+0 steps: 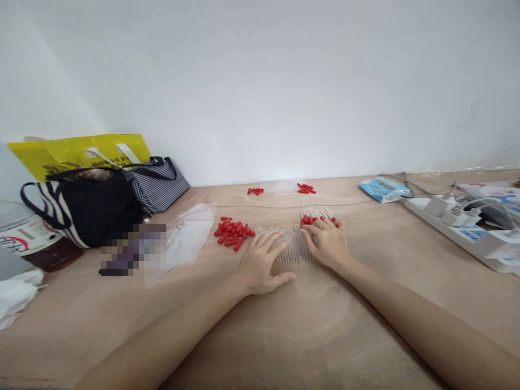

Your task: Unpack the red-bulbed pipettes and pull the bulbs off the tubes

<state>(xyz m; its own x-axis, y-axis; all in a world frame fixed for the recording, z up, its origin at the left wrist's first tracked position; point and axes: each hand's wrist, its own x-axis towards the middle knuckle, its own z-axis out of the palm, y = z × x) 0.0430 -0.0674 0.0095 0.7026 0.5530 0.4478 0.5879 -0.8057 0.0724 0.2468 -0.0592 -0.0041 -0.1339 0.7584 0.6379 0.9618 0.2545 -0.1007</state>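
Observation:
My left hand [261, 266] lies palm down with fingers spread over the left part of a row of thin clear glass tubes [291, 250]. It hides some of them. My right hand [330, 245] rests at the right end of that row, fingers extended over glass droppers [317, 212] with red rubber bulbs. Their bulb ends are partly under the fingers. A pile of loose red rubber bulbs [232, 234] sits just left of my left hand. Farther back lie a small group of red bulbs [255, 191] and another red group [306, 188].
Clear plastic bags [182, 244] lie left of the bulb pile. Further left are a black bag [95, 208], a striped bag [160, 187], a yellow bag [77, 154] and a bottle [40, 238]. A blue packet [384, 189] and a power strip [459, 230] occupy the right. A wall [284, 92] stands behind.

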